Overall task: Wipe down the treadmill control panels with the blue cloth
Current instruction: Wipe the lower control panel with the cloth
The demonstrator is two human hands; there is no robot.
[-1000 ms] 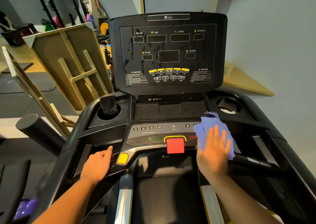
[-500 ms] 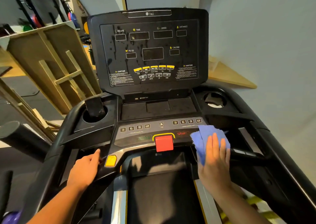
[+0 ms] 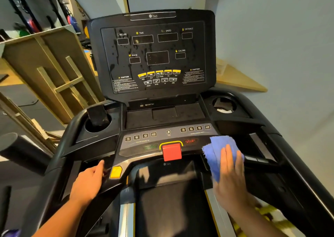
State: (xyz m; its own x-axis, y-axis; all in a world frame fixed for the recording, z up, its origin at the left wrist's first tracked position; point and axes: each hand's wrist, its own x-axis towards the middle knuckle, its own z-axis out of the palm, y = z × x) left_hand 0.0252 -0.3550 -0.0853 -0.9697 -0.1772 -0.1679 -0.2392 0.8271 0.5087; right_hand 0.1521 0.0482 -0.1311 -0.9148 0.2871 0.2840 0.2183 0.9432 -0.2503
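Blue cloth (image 3: 216,152) is lying flat under the right hand (image 3: 228,175), fingers straight and pressing it onto the lower control panel's (image 3: 144,142) right end. Left hand (image 3: 88,182) is resting relaxed on the left rail, holding nothing. Unwiped lower strip is lying at 9 o'clock from the cloth; droplet-streaked upper display console (image 3: 153,55) is sitting farther at 11 o'clock, right hand nearer.
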